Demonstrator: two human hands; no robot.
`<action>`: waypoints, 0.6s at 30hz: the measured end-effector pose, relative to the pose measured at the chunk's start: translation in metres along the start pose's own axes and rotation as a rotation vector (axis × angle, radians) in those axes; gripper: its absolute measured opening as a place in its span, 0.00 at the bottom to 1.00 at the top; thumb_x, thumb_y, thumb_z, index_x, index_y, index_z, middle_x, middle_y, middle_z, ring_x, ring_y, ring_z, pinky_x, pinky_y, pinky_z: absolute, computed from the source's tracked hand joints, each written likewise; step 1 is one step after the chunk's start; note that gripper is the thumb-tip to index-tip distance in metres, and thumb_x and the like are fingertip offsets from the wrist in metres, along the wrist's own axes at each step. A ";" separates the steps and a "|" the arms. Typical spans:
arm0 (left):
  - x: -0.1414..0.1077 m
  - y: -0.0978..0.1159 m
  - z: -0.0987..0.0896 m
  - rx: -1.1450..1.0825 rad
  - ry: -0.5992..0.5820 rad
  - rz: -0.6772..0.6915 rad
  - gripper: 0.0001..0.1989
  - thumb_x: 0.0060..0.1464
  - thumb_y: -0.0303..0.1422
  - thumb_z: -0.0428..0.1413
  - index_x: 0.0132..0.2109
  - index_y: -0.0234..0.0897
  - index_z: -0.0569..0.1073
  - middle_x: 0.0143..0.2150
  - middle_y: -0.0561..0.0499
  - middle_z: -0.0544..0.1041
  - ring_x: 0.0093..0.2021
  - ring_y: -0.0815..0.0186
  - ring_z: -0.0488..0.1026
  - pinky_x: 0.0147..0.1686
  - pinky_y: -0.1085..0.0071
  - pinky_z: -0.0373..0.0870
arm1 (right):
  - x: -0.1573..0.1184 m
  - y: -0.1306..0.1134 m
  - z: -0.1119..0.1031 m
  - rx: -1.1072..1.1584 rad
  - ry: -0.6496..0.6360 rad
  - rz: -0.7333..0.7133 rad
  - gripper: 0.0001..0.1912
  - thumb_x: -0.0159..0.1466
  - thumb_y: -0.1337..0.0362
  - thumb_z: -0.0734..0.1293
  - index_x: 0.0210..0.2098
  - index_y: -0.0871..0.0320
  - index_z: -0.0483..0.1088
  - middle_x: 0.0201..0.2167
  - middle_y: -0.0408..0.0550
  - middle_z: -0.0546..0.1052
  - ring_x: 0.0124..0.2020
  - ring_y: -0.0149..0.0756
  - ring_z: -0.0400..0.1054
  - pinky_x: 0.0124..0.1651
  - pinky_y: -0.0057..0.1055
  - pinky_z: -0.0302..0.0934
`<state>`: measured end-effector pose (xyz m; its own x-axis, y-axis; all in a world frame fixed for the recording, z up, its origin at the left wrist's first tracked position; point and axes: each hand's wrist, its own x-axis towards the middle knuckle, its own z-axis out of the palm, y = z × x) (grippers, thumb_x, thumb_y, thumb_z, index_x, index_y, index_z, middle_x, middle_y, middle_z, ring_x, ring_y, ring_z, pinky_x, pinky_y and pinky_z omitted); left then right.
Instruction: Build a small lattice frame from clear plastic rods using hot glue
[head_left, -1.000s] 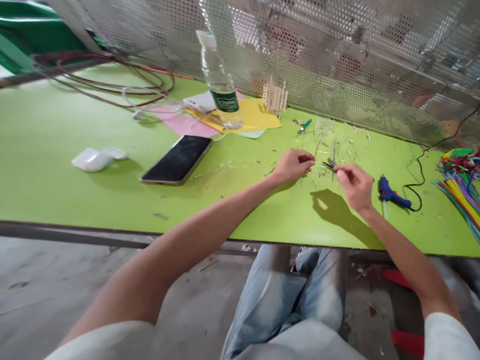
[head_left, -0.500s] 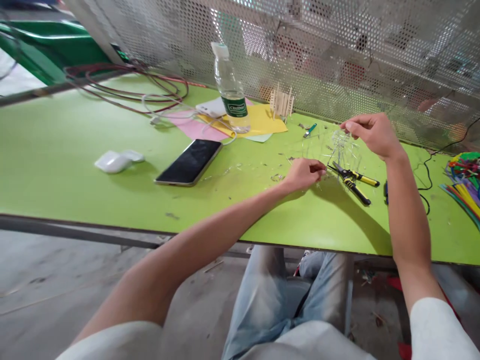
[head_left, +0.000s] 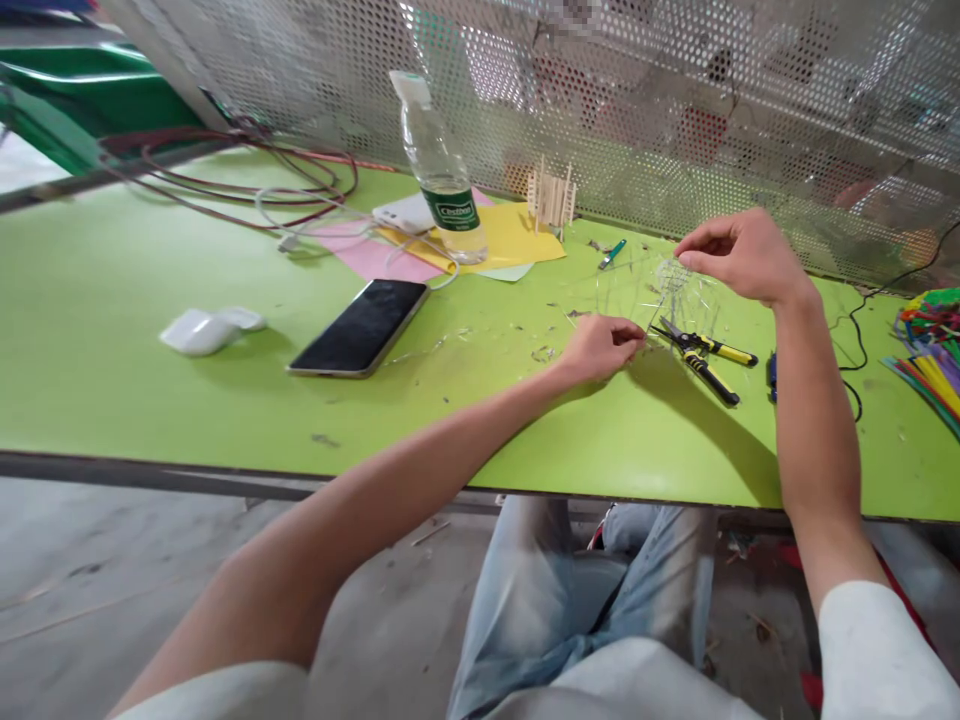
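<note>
A loose bundle of thin, shiny wire [head_left: 673, 284] stands on the green tabletop between my hands, its ends sticking out in several directions. My left hand [head_left: 604, 347] rests low on the table, thumb and fingers pinched on a thin wire at the bundle's near left side. Above the bundle, my right hand [head_left: 750, 258] is closed in a pinch at its top, on what looks like another fine wire end. Yellow-and-black cutting pliers [head_left: 703, 358] lie just right of my left hand, jaws apart. A small green-handled knife-like tool [head_left: 612, 254] lies behind the bundle.
A water bottle [head_left: 454, 215] stands on coloured paper [head_left: 517, 232] near a small wooden stick model [head_left: 552, 200]. Left are a phone [head_left: 360, 328], a white earbud case [head_left: 201, 332] and coiled cable [head_left: 225, 180]. Colourful strips [head_left: 930, 365] lie right. A perforated metal panel [head_left: 630, 130] borders the back.
The view has shifted slightly, so things on the left appear a little further left. Both hands keep their pinches at nearly the same places on the wire bundle.
</note>
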<state>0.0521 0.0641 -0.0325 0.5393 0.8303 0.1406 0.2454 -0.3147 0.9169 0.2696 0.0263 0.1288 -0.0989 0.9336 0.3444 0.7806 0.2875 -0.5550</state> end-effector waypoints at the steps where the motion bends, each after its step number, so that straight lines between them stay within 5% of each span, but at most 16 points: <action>1: 0.000 0.000 0.000 0.003 0.001 -0.001 0.09 0.64 0.24 0.65 0.47 0.31 0.91 0.37 0.46 0.90 0.32 0.67 0.81 0.41 0.70 0.79 | 0.000 -0.001 0.000 -0.008 -0.011 -0.001 0.04 0.62 0.61 0.83 0.38 0.50 0.90 0.37 0.49 0.91 0.39 0.45 0.83 0.47 0.43 0.79; 10: -0.004 0.003 -0.002 -0.047 -0.044 -0.066 0.08 0.64 0.23 0.65 0.46 0.29 0.90 0.32 0.48 0.87 0.29 0.69 0.79 0.34 0.73 0.76 | -0.002 -0.006 -0.001 -0.040 -0.051 0.006 0.07 0.64 0.54 0.83 0.38 0.48 0.89 0.37 0.48 0.90 0.40 0.46 0.81 0.45 0.43 0.77; 18: -0.004 0.001 0.000 -0.103 -0.073 -0.093 0.07 0.64 0.23 0.64 0.45 0.30 0.89 0.32 0.47 0.87 0.29 0.69 0.80 0.35 0.73 0.77 | 0.000 -0.004 -0.006 -0.019 -0.121 0.025 0.02 0.64 0.58 0.83 0.36 0.46 0.89 0.34 0.46 0.89 0.36 0.43 0.79 0.42 0.41 0.72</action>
<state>0.0498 0.0602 -0.0321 0.5764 0.8167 0.0286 0.2154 -0.1856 0.9587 0.2700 0.0239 0.1359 -0.1521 0.9599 0.2356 0.7952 0.2604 -0.5476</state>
